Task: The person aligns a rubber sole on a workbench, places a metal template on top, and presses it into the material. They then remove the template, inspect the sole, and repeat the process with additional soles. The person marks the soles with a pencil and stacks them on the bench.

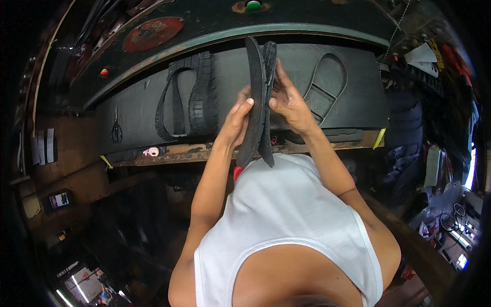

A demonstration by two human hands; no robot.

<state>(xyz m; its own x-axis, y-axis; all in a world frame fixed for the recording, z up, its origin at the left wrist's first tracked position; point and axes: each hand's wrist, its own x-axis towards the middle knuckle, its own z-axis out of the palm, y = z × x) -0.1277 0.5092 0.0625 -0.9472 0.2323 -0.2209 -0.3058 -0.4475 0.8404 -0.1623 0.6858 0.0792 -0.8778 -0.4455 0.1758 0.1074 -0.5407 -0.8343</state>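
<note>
I hold two long black rubber sole pieces [251, 128] upright, side by side, over the bench; one is smooth, the other has a tread. My left hand [238, 115] grips them from the left, thumb on the smooth piece. My right hand [290, 107] grips them from the right, fingers curled at the treaded piece [270, 61]. Left of my hands, treaded rubber pieces [199, 102] with cut-out shapes lie on the dark work surface [230, 64]. To the right lies a sole-shaped metal cutting die [322, 90] with crossbars.
Black scissors [116, 132] lie at the surface's left end. A dark green machine beam [215, 25] with a green button [253, 6] and a red button [104, 72] spans behind it. Light strips [49, 147] lie at the left; dark material [404, 128] hangs at the right.
</note>
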